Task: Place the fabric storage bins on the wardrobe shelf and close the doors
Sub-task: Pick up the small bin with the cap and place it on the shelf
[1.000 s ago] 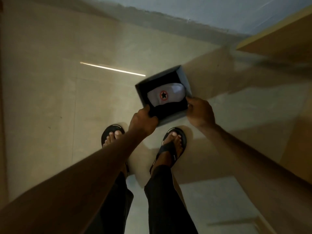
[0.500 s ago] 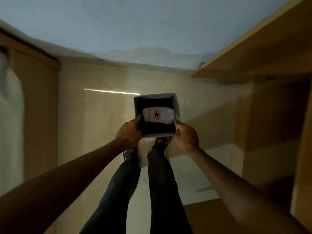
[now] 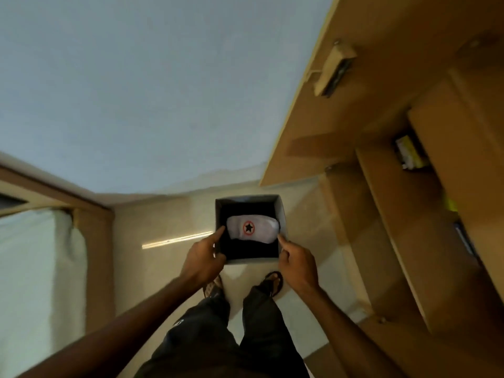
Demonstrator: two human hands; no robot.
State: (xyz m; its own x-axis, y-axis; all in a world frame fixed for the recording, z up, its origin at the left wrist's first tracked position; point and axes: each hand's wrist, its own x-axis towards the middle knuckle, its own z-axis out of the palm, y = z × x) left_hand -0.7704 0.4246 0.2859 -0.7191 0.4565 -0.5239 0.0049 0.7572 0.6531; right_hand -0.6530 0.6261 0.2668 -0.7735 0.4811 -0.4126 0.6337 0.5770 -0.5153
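Note:
I hold a grey fabric storage bin (image 3: 282,214) in front of me, above my feet. Its inside is dark and holds a white item with a red-ringed black star (image 3: 252,228). My left hand (image 3: 203,259) grips the bin's left wall, with the forefinger over the rim. My right hand (image 3: 297,261) grips the right wall the same way. The wooden wardrobe (image 3: 381,208) stands on the right with its shelves (image 3: 387,186) exposed, and its open door (image 3: 305,110) juts out toward the left.
A pale blue wall (image 3: 136,91) fills the upper left. A wooden frame with a white curtain (image 3: 41,268) is on the left. Small items sit on the wardrobe shelves, among them a yellow-green box (image 3: 409,155). The beige tiled floor (image 3: 163,222) lies below.
The bin has come up off the floor in both hands. My view has tilted up and to the right, bringing the wall and the wardrobe shelves into sight.

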